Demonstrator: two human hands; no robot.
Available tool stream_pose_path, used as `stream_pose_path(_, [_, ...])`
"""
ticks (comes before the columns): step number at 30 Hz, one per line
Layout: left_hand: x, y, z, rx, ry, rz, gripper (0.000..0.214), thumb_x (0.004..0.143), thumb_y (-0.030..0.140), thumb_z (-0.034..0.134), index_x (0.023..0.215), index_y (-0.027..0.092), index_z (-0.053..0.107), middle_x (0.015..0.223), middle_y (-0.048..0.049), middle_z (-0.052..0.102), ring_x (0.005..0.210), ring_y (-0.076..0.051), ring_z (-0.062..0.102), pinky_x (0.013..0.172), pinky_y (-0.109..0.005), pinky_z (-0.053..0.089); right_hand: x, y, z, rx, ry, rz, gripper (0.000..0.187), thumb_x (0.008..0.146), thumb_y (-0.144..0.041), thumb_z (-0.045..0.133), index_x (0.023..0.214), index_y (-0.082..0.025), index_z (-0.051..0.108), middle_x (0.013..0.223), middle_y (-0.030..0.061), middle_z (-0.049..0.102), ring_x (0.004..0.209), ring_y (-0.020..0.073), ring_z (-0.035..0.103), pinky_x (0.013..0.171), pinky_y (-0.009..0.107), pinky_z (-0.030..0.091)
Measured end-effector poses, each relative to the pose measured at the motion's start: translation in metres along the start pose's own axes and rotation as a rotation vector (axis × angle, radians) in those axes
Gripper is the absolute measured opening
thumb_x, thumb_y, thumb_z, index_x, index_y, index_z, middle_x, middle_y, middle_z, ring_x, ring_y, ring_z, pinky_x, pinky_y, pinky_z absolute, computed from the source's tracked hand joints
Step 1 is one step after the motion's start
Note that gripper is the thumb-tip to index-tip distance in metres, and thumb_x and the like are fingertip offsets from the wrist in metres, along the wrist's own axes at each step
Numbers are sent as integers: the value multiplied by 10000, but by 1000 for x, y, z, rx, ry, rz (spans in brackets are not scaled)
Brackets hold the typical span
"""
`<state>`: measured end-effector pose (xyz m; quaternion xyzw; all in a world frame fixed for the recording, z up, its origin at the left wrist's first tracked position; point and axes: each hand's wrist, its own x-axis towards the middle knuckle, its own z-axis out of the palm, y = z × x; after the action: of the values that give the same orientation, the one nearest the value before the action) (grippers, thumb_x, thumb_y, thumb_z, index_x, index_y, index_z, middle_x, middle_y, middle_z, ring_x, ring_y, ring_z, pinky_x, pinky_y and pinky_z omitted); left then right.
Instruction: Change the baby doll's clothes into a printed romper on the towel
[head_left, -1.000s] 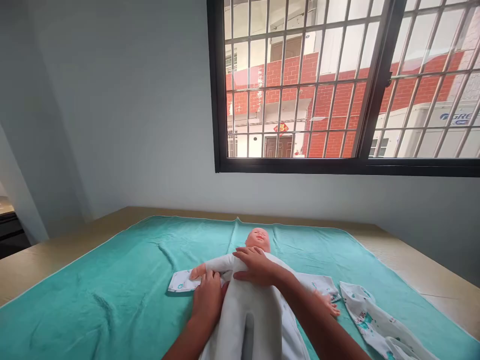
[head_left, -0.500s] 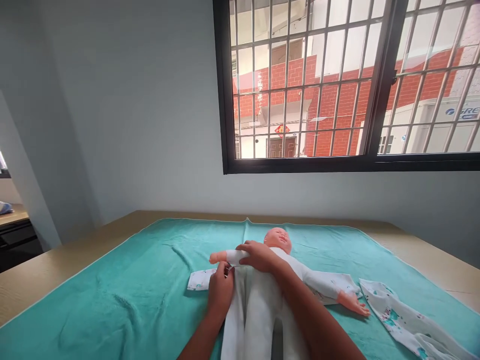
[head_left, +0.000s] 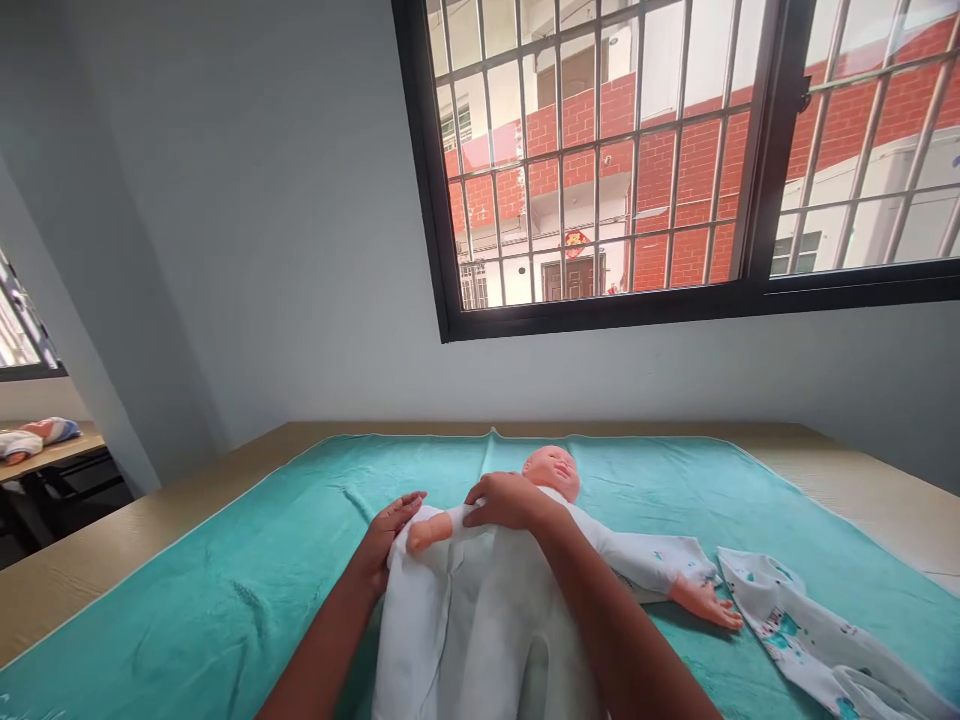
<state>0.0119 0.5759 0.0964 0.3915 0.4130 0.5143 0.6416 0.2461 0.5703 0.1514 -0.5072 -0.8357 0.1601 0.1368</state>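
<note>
A baby doll (head_left: 553, 467) lies on its back, its head pointing away from me, with white cloth over its body. My right hand (head_left: 504, 502) is closed around the doll's white-sleeved arm on the left side. The bare doll hand (head_left: 429, 533) sticks out past that sleeve. My left hand (head_left: 391, 530) grips the edge of a white baby garment (head_left: 412, 620), which is spread open beside and below the doll hand. The doll's other arm, in a printed sleeve (head_left: 664, 562), stretches out to the right with its hand (head_left: 705, 602) showing.
White printed baby pants (head_left: 802, 625) lie to the right of the doll. A turquoise blanket (head_left: 262, 560) covers most of the wooden table (head_left: 97, 600). Behind stands a grey wall with a barred window (head_left: 600, 160). At far left, folded cloths (head_left: 45, 437) rest on another table.
My left hand moved left and slightly up, pulling the garment's edge outward; its printed sleeve on the left is out of sight. My right hand stays on the doll's arm. The view has tilted.
</note>
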Motion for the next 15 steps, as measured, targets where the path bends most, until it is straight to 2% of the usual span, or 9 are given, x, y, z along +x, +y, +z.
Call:
stream_pose_path(4, [-14, 22, 7, 81, 12, 10, 408, 674, 304, 810, 986, 167, 587, 719, -3, 632, 608, -151, 610, 558, -259, 494, 2, 2, -2, -69, 4, 50, 317, 736, -475, 687, 1017, -338, 738, 991, -2, 730, 992, 239, 616, 927, 348, 384])
stream_pose_path(7, [-23, 31, 25, 136, 16, 24, 408, 667, 340, 818, 960, 166, 594, 736, -19, 644, 629, -164, 619, 570, -272, 503, 5, 1, 2, -132, 14, 86, 302, 718, -419, 724, 993, -296, 747, 985, 39, 730, 1003, 257, 617, 950, 372, 372])
stream_pose_path(9, [-25, 29, 46, 127, 2, 48, 408, 664, 358, 815, 953, 176, 589, 736, -14, 642, 623, -157, 615, 573, -267, 496, 8, -3, 8, -171, 40, 107, 305, 740, -417, 711, 995, -253, 741, 1015, 84, 719, 1037, 290, 606, 960, 412, 364])
stream_pose_path(12, [-20, 15, 87, 51, -28, 104, 413, 644, 351, 812, 936, 186, 573, 719, 0, 632, 599, -141, 599, 567, -253, 471, 11, -7, 17, -202, 82, 131, 298, 823, -361, 618, 1047, -182, 703, 1082, 153, 686, 1087, 330, 583, 934, 449, 381])
stream_pose_path(15, [-11, -6, 119, 7, -35, 159, 409, 648, 376, 784, 933, 187, 561, 769, -5, 644, 650, -135, 609, 602, -240, 466, 10, -3, 16, -176, 83, 117, 311, 844, -244, 555, 1137, -189, 642, 1101, 126, 683, 1038, 277, 615, 887, 387, 423])
